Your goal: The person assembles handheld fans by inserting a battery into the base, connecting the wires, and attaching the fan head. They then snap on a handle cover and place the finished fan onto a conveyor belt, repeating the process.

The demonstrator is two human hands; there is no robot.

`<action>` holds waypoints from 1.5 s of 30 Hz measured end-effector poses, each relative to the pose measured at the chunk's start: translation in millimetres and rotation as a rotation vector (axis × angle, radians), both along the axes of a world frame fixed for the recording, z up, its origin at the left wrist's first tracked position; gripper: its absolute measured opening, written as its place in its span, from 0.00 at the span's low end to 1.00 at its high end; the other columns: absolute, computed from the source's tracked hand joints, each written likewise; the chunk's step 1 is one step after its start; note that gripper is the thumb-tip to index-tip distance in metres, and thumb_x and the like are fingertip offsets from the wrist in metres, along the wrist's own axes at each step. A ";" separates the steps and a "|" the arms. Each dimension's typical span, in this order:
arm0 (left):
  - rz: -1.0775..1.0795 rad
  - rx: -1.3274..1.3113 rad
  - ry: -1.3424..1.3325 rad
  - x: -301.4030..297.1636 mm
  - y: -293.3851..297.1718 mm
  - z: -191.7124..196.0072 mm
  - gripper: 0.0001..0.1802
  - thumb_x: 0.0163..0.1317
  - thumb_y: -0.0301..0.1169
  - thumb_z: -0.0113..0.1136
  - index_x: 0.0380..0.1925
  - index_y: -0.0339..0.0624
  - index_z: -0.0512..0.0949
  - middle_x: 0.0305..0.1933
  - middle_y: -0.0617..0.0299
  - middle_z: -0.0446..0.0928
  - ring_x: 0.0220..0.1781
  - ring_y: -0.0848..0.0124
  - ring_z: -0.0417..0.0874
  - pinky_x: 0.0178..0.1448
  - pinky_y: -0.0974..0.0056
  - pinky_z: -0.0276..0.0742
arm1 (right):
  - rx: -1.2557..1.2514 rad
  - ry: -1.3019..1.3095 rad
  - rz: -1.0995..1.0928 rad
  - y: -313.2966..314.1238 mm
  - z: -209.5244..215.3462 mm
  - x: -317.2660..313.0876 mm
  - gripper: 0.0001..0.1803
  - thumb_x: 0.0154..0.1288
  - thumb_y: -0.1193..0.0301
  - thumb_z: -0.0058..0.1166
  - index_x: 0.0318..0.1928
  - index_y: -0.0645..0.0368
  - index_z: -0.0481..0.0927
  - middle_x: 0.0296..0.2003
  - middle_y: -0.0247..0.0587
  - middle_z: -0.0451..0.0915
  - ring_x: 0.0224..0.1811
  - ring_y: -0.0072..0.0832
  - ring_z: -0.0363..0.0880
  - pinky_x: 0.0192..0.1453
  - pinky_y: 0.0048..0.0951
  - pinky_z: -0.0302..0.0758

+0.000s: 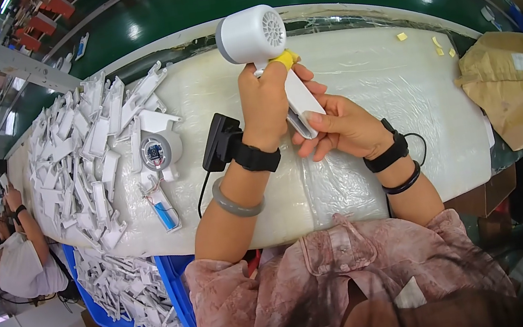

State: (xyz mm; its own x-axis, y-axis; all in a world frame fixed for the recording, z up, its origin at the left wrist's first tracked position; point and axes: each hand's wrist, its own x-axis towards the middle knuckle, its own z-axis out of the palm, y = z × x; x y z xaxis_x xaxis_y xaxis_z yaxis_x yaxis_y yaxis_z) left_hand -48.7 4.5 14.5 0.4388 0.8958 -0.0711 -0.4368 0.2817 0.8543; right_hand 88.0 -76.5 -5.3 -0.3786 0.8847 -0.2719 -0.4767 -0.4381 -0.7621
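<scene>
A long white padded workbench (400,87) under clear plastic film runs across the view, and on its left side lies a big heap of white plastic shell pieces (80,161), with more of the same in a blue bin (176,293) below the bench edge. A crumpled tan bag (512,82) rests at the right end. Nearer the middle sit a part-built round housing (160,151) showing a small circuit board, and just in front of it a white shell half with a blue cell (165,214) and thin wires. A black box-shaped device (222,141) on a cable stands just beside the left wrist. Raised above the bench, between both hands, is the small white handheld fan (263,47), its round grilled head uppermost and its slim handle slanting down to the right. The left hand (264,105) is wrapped around the top of the handle just under the head, fingers closed tight on it, one fingertip wearing a yellow cot (286,59). The right hand (345,128) cradles the lower handle, its fingers curled together on the underside and the thumb laid along the side; whether it presses a seam there I cannot tell. To handle this well, the upper grip should likely stay firm and steady while the lower hand works, keeping pressure along the handle and off the grille, and holding the piece over the padding.
</scene>
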 end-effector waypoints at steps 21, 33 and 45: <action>-0.222 0.049 -0.193 -0.5 8.8 -3.8 0.23 0.70 0.42 0.45 0.57 0.38 0.64 0.58 0.39 0.72 0.46 0.53 0.83 0.49 0.56 0.83 | 0.113 -0.166 -0.142 -10.8 8.1 -14.5 0.19 0.63 0.69 0.59 0.50 0.67 0.70 0.31 0.43 0.80 0.21 0.27 0.81 0.26 0.25 0.81; -0.336 -0.053 -0.630 -3.0 21.2 6.1 0.28 0.64 0.56 0.51 0.54 0.47 0.70 0.42 0.58 0.77 0.43 0.60 0.80 0.56 0.45 0.77 | 0.428 -0.873 -0.277 -13.5 27.3 -19.4 0.22 0.60 0.64 0.63 0.46 0.65 0.69 0.23 0.38 0.77 0.15 0.21 0.76 0.19 0.22 0.70; -0.118 -0.036 0.254 -16.7 129.4 49.9 0.16 0.65 0.31 0.56 0.50 0.40 0.69 0.43 0.57 0.77 0.40 0.62 0.83 0.42 0.53 0.85 | 0.510 -0.787 -0.045 0.3 -31.4 15.6 0.14 0.69 0.66 0.52 0.48 0.63 0.72 0.25 0.35 0.77 0.23 0.18 0.77 0.26 0.20 0.72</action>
State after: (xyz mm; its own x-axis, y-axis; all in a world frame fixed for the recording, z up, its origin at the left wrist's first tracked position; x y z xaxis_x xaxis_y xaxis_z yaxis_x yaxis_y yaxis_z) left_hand -65.4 133.9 64.3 0.5041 0.8343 -0.2230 -0.1723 0.3502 0.9207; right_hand 103.5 -76.2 -36.7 -0.2137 0.9768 -0.0104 0.2491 0.0442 -0.9675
